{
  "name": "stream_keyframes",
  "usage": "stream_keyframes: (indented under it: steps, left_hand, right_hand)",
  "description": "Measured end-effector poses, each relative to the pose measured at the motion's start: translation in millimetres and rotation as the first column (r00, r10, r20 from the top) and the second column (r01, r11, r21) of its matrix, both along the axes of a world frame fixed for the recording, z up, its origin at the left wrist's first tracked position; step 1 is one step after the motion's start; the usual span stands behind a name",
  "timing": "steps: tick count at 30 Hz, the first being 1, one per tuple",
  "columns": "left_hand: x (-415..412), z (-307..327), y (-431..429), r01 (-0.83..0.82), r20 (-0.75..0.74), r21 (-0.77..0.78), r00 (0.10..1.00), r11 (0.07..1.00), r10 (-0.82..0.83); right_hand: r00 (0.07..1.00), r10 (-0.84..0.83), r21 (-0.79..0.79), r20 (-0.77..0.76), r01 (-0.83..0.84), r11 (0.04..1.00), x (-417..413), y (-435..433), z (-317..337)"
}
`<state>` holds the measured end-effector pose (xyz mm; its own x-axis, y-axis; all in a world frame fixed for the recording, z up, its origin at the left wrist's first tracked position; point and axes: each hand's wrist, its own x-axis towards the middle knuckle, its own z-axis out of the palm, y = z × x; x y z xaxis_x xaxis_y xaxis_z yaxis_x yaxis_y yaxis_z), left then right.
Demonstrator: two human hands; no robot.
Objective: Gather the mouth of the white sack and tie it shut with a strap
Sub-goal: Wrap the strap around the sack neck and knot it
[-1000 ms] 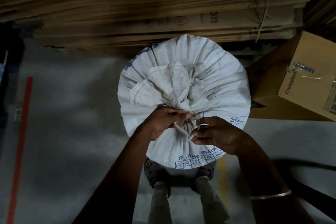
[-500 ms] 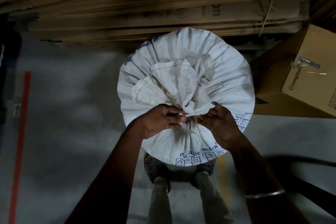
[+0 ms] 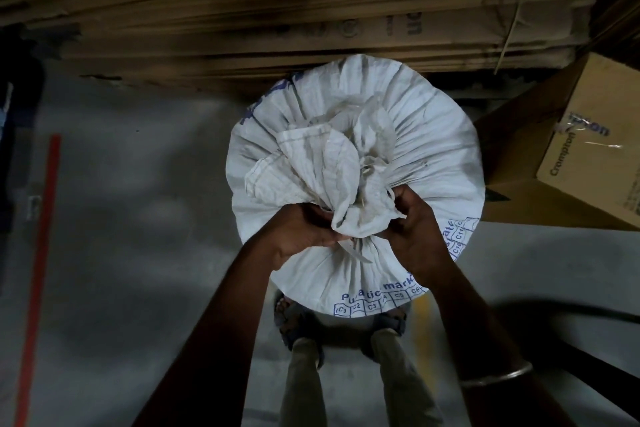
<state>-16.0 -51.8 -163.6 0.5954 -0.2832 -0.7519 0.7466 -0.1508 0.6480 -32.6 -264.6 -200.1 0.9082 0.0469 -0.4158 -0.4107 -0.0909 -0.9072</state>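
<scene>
Two hands at gathered neck of white sack (image 3: 353,156): left hand (image 3: 304,236) clamped on neck's left side, right hand (image 3: 412,232) clamped opposite. Strap (image 3: 356,253) end pokes out between them.

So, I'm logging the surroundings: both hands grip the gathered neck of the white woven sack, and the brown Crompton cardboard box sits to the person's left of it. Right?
Not quite. In the head view the brown Crompton cardboard box sits to the person's right of the white woven sack, not the left. The rest holds: the left hand and right hand both grip its gathered neck.
</scene>
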Motion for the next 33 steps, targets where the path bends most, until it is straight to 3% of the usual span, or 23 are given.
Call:
stream_keyframes:
  steps: [7,15,33]
  left_hand:
    - [8,3,-8,0.051,-0.024,-0.007,0.998,0.999,-0.051]
    - [17,11,-9,0.129,-0.083,-0.098,0.987,0.987,-0.138]
    - [12,16,-11,0.12,-0.098,-0.049,0.987,0.992,-0.124]
  right_hand:
    - [0.987,-0.08,0.265,-0.141,0.116,0.957,-5,9,7]
    - [0.965,-0.168,0.338,-0.201,0.229,0.913,-5,4,3]
    - [0.979,-0.103,0.33,-0.177,0.157,0.931,-7,-1,2]
